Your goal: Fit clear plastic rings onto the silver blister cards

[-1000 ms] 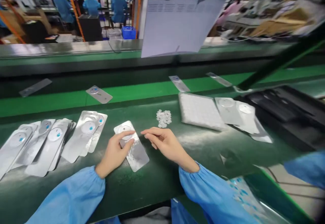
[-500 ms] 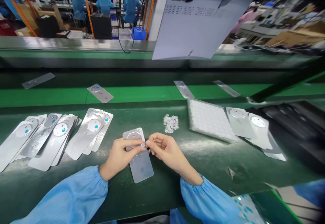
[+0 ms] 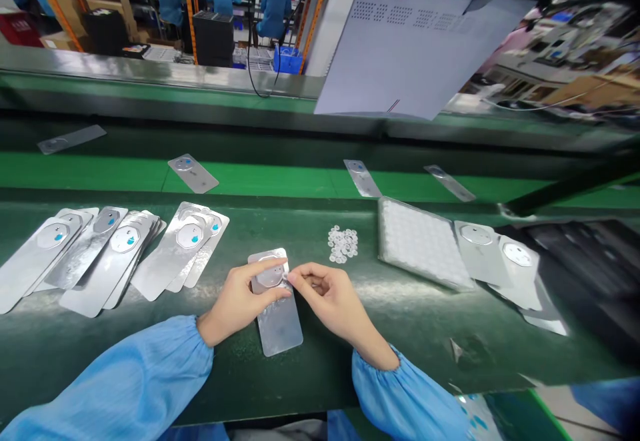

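Currently I have the left hand (image 3: 245,294) over a silvery plate (image 3: 280,331), which lies flat on the green desk (image 3: 375,321) in front of me, its long side slightly slanted. That hand's thumb and forefinger stand apart, resting on the plate above and below its round disc (image 3: 273,276), with nothing pinched between them. The right hand (image 3: 327,294) comes in from the other side, thumb and forefinger brought together at the plate's edge, other fingers curled; whether a small bit sits in that pinch, I cannot tell. Just beyond the right hand I see a loose pile of small clear rings (image 3: 343,244). Farther right lies a flat whitish pack (image 3: 423,244), with some overlapping plates (image 3: 477,258) beside it. Over on my left, fanned stacks (image 3: 173,258) of similar plates overlap one another, several showing blue marks on their discs.
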### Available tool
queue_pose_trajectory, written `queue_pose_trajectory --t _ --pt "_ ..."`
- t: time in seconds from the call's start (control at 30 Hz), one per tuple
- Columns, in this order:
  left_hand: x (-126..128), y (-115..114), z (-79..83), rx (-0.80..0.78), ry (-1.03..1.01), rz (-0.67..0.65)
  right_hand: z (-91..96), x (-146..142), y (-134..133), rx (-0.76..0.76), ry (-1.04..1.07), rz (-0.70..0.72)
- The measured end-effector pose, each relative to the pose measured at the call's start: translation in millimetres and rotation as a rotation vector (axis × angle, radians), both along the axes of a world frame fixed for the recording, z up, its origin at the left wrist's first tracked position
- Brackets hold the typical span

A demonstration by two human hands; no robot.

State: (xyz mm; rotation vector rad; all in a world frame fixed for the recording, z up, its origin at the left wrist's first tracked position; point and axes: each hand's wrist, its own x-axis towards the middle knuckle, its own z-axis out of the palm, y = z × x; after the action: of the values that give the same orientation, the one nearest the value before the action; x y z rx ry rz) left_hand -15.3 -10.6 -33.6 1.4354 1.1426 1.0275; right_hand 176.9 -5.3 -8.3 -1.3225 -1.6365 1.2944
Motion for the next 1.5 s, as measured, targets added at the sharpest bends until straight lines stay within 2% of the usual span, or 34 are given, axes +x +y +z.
queue_pose_trajectory --t 0.27,0.63,0.77,0.97,1.1,1.27,1.37,1.5 --pt "-3.0 -0.4 1.2 0.037 0.043 -0.020 -3.0 -10.1 3.7 0.117 -0.129 -0.066" --pt "-2.2 -0.5 -0.9 -0.014 -0.067 -0.027 0.2 -16.7 2.6 0.102 -0.160 -0.094" --pt "-1.1 -1.1 -0.1 -0.064 -0.168 -0.013 3.2 -17.4 2.0 0.099 -0.161 -0.096" --pt "0.6 -7.0 3.3 -0.146 -0.374 0.007 9.4 -8.7 19.3 -0.016 -0.124 -0.038" --pt "0.7 -4.6 4.4 -0.180 -0.366 0.033 1.3 -5.5 29.3 -0.123 0.005 0.029" --pt "-0.6 6.7 5.6 -0.272 -0.317 0.164 -20.0 -1.1 15.6 -0.164 0.230 0.129" --pt "-1.6 9.9 6.2 -0.282 -0.331 0.201 -28.2 2.9 3.5 -0.192 0.237 0.157" --pt "-2.3 11.0 5.0 -0.252 -0.377 0.237 -28.2 2.2 -2.7 -0.213 0.160 0.225"
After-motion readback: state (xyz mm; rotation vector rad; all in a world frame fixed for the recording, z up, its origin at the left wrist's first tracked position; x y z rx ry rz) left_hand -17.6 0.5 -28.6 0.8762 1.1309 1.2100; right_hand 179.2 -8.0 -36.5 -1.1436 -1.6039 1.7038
